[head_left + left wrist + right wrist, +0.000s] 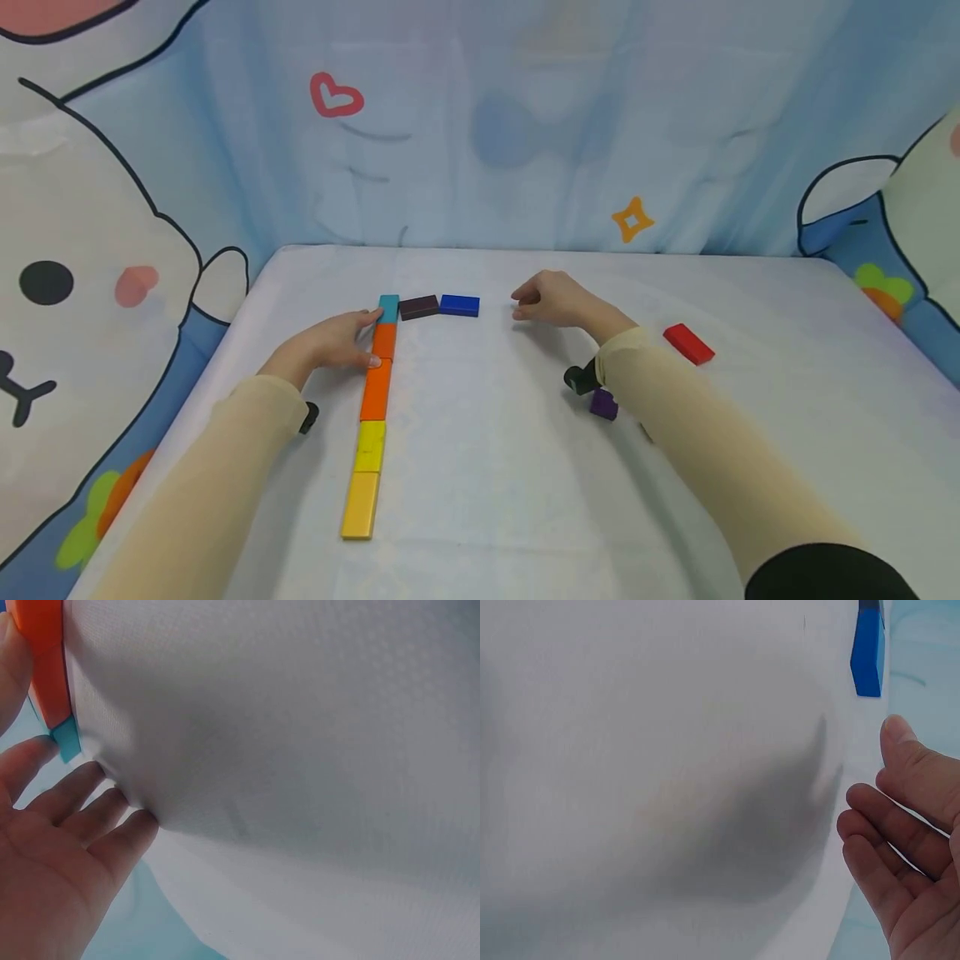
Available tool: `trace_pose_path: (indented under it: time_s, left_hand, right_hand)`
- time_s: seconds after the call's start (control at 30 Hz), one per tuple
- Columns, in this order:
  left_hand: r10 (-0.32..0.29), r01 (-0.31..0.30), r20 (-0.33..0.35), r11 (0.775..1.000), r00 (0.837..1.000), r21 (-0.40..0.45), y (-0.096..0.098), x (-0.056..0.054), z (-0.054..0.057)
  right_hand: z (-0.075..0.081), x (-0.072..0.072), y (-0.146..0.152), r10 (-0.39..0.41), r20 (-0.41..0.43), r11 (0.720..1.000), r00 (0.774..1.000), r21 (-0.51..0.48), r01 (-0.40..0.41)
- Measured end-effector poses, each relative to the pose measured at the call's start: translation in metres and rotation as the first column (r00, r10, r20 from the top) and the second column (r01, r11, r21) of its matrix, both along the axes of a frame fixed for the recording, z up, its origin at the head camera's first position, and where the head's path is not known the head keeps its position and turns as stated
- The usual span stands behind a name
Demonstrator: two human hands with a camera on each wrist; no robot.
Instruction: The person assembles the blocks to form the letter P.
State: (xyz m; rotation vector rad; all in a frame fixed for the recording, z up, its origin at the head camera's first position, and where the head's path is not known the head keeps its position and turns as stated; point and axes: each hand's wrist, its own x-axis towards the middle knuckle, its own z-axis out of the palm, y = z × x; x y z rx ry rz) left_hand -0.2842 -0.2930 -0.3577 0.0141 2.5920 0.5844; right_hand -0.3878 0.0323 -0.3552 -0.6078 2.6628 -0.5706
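In the head view my left hand (327, 342) lies along a column of blocks, its fingers extended and touching the column's left side. At the top of that column is a teal block (388, 308), with orange blocks (377, 390) below it, then a yellow block (370, 447) and a darker yellow block (361, 505). A dark brown block (418, 307) and a blue block (460, 306) run rightward from the teal one. My right hand (555, 298) hovers right of the blue block, apart from it, with loosely bent fingers and nothing in them.
A red block (688, 344) lies to the right, beyond the right forearm. Beside that sleeve sits a purple block (603, 404), and another small piece is mostly hidden under the arm. The white-covered table (480, 500) ends at a printed curtain (465, 125).
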Motion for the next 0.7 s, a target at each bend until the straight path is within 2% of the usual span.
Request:
trace_pose_path:
  time_s: [0.2, 0.37, 0.53, 0.7]
  left_hand:
    - [0.002, -0.002, -0.002, 1.000, 1.000, 0.002, 0.000, 0.002, -0.002]
    - [0.002, -0.002, -0.003, 1.000, 1.000, -0.008, 0.000, 0.003, -0.001]
    - [-0.006, 0.006, -0.007, 1.000, 1.000, -0.008, 0.000, 0.003, -0.001]
    - [-0.011, 0.011, -0.011, 1.000, 1.000, -0.003, 0.001, 0.002, -0.001]
  right_hand:
    - [0.003, 0.001, 0.037, 0.019, -0.030, 1.000, 0.999, -0.013, -0.020]
    - [0.007, 0.003, 0.071, -0.004, -0.053, 1.000, 0.999, -0.004, 0.003]
    - [0.011, 0.008, 0.113, -0.059, -0.057, 0.998, 0.997, -0.006, 0.059]
    - [0.004, 0.012, 0.157, -0.138, -0.066, 0.990, 0.988, 0.027, 0.140]
